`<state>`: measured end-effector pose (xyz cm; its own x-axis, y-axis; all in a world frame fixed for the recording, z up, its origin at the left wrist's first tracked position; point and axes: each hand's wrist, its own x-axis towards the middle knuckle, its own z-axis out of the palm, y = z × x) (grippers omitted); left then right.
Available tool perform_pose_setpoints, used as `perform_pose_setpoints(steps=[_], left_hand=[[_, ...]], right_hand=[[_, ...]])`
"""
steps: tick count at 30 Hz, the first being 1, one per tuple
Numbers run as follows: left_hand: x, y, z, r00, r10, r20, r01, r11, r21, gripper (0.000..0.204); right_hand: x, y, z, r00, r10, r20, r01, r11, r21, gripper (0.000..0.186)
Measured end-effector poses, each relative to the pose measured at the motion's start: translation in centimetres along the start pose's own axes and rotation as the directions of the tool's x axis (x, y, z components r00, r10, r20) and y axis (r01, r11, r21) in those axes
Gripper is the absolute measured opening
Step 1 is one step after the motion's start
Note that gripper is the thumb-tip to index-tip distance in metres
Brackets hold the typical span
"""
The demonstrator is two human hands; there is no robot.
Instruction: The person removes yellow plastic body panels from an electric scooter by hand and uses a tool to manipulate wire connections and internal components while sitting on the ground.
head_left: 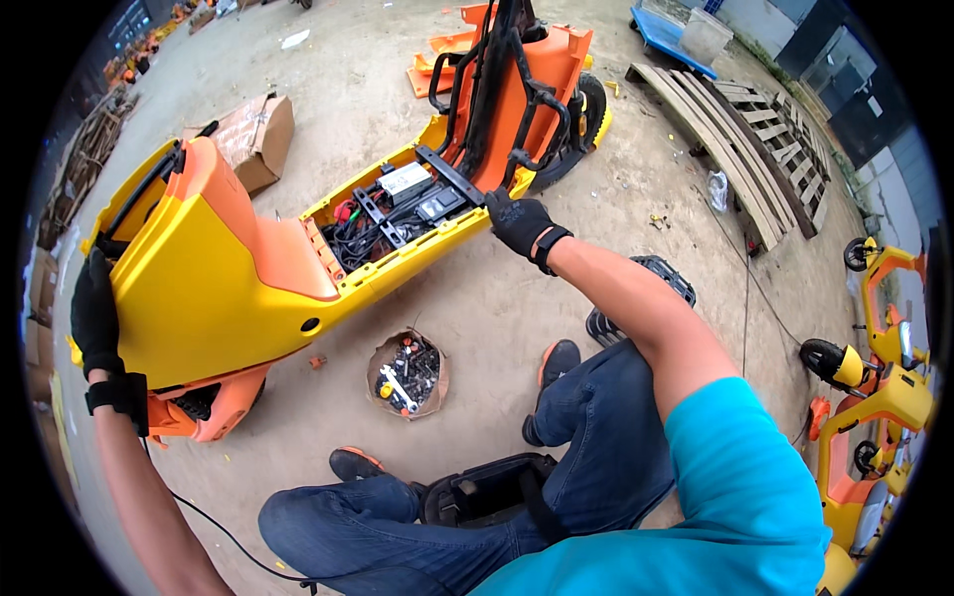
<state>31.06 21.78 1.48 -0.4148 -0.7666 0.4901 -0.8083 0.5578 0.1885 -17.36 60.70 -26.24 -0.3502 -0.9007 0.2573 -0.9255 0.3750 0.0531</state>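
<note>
Yellow-and-orange panelled scooter [263, 308] on grey-brown floor [517, 318]: black-gloved left grip [96, 313] against its rear, black-gloved right grip [519, 226] at its open footboard [422, 255]; whether either is closed cannot be told.

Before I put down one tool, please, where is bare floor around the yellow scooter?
Bare concrete lies between the scooter, the parts bowl and the right shoe. Another patch is on the scooter's far side, between the cardboard box and the orange front panel. Crowded: the open floor compartment, packed with wires; the right hand is at its edge.
</note>
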Motion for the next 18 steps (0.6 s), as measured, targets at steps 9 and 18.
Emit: perform_pose_setpoints(steps=[9, 18], left_hand=[[1.7, -6.0, 0.7, 0.957, 0.288, -0.01, -0.269, 0.903, 0.334, 0.035], [1.8, -4.0, -0.3, 0.989, 0.134, 0.057, -0.136, 0.989, 0.049, 0.039]], right_hand=[[2.3, 2.4, 2.1, 0.985, 0.056, 0.162, -0.085, 0.98, 0.18, 0.017], [0.9, 2.2, 0.9, 0.966, 0.027, 0.256, -0.075, 0.981, 0.179, 0.018]])
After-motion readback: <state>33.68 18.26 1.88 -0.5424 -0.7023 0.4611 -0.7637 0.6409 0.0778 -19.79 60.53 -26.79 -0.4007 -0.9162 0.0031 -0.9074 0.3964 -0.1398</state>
